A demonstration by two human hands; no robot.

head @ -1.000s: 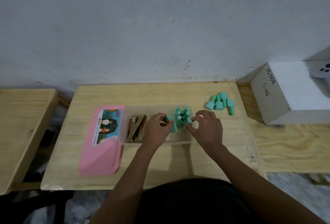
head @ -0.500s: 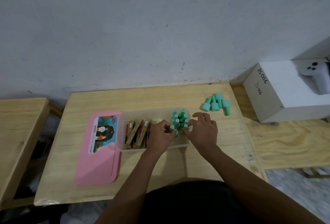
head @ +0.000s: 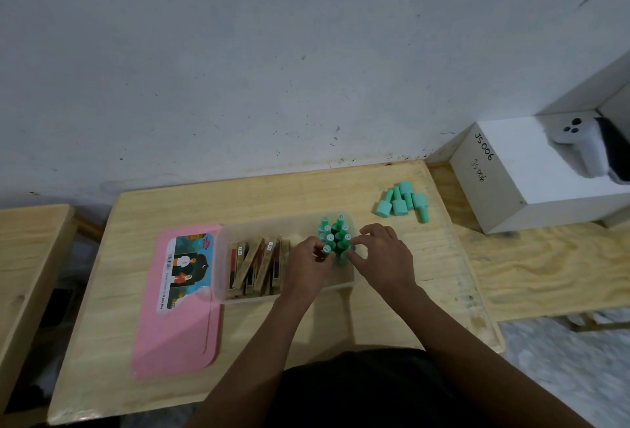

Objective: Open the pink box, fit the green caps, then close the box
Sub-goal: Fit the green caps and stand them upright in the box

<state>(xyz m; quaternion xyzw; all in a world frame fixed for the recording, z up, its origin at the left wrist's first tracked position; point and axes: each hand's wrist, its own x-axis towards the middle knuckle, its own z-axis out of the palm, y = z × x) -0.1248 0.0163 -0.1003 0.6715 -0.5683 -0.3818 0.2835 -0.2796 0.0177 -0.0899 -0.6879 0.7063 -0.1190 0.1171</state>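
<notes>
Wooden table (head: 341, 189) is standing against a grey wall; everything noted below is sitting on it unless stated.

White box (head: 491, 195), marked "JS006" by hand, is sitting on a neighbouring wooden surface off the table's right far corner. A white controller (head: 579, 148) is lying on top of it.

Pink lid (head: 177, 332) is lying flat on the table's left half, printed label toward the wall, its right edge meeting the clear tub.

Clear tub (head: 266, 223) of the pink box is standing open at mid-table, just right of the lid.

Left hand (head: 306, 267) is reaching into the tub from the near side, fingers curled, pinching one piece at the near left of the upright green pieces.

Right hand (head: 385, 257) is reaching in beside it, thumb and forefinger curled onto the cluster's right edge, pinching there.

Brown packets (head: 255, 267) are leaning together in the tub's left half.

Upright green pieces (head: 335, 235) are standing bunched in the tub's right half, between the two hands.

Loose green caps (head: 402, 202) are lying in a small heap near the table's far right corner, well apart from the tub.
</notes>
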